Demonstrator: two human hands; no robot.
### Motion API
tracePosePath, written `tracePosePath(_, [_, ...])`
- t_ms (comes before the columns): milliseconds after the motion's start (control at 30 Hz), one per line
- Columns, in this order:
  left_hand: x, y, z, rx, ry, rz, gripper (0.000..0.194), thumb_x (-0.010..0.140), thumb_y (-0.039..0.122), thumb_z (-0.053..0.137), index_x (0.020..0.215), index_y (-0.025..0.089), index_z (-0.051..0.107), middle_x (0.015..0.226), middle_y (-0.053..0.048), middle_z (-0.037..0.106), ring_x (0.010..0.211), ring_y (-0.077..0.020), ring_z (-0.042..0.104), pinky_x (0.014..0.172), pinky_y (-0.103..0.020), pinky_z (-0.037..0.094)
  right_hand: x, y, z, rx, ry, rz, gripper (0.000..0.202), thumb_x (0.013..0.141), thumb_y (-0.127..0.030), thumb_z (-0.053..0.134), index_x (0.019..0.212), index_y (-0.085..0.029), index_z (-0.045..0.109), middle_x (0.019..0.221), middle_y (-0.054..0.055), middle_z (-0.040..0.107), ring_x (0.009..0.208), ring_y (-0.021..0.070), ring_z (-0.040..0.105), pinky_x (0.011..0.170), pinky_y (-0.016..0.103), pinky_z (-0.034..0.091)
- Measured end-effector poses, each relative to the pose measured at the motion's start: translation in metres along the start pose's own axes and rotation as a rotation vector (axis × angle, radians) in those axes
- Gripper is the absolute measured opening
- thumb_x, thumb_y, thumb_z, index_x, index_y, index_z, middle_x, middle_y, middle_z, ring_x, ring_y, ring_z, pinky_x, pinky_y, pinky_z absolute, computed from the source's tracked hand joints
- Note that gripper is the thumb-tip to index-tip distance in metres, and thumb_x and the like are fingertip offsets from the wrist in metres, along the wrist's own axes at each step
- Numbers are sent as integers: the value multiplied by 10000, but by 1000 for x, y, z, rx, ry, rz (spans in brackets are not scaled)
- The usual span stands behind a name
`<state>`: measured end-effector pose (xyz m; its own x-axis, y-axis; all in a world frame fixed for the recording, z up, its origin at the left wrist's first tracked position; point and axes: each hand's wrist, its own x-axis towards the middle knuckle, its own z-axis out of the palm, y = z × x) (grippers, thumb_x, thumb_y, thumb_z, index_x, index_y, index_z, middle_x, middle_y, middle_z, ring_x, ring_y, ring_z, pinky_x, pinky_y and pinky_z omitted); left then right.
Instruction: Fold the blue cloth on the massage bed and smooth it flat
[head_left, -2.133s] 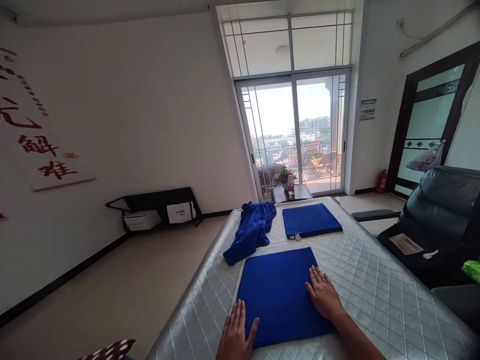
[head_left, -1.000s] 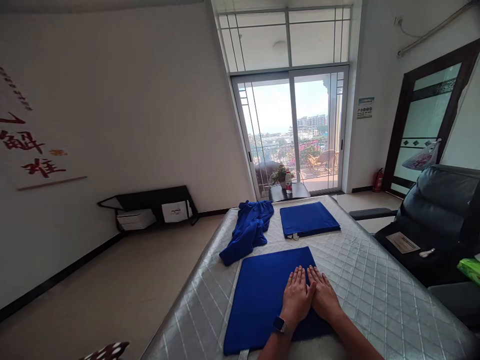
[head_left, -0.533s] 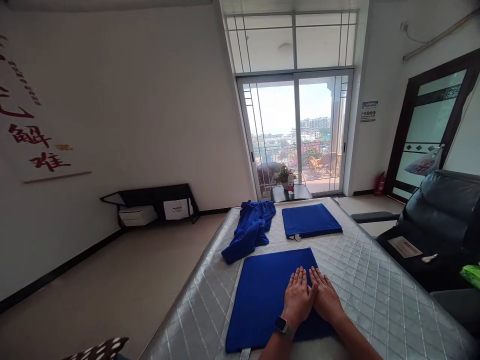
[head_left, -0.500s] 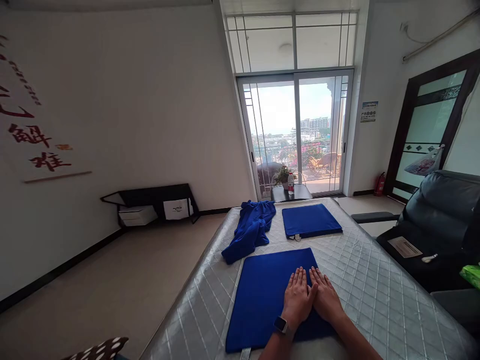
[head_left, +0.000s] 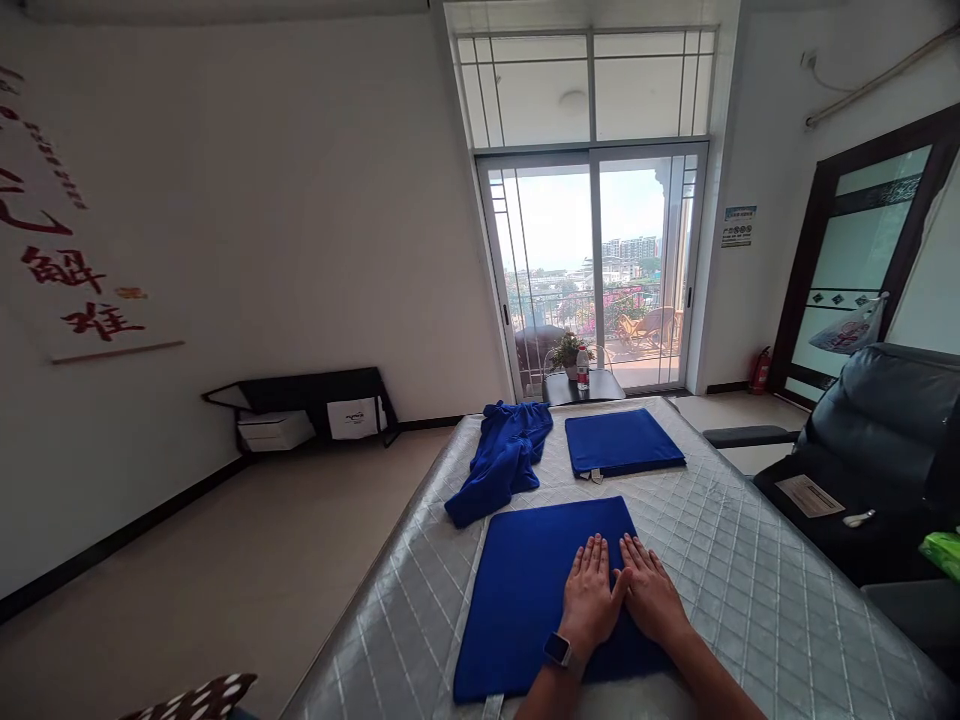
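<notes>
A flat blue cloth piece (head_left: 517, 590), roughly square with a white tag at its near edge, lies on the silver quilted mattress (head_left: 735, 560). My left hand (head_left: 592, 595), with a watch at the wrist, rests flat on the blue cloth, fingers stretched forward. Beside it my right hand (head_left: 651, 590) presses flat along the cloth's right edge, fingers also straight. The thumbs nearly meet. Farther back sits a second flat blue cloth piece (head_left: 622, 440) with small white tags. To its left a crumpled blue cloth (head_left: 506, 460) is heaped.
A black armchair (head_left: 877, 440) stands at the right with a paper card (head_left: 810, 495) on it. Behind the mattress, a small black table (head_left: 604, 388) bears a bottle (head_left: 583, 370) and a plant. A black low shelf (head_left: 300, 390) is along the left wall.
My left hand has shifted slightly to the left on the blue cloth. My right hand stays almost in place, and the cloth pieces lie as before.
</notes>
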<state>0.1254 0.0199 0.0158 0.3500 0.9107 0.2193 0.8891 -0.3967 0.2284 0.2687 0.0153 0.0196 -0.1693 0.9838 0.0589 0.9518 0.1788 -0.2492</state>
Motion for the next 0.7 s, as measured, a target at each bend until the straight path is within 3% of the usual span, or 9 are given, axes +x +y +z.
tracePosePath(700, [-3, -15, 6, 86, 44, -43, 697, 1014, 550, 128, 1543, 126, 286, 1581, -111, 346, 1477, -256, 265, 1190, -456, 313, 0, 1, 0, 47, 1, 26, 675, 977, -482, 184, 1544, -124, 254, 1613, 56, 222, 1496, 188, 153, 1215, 391, 109])
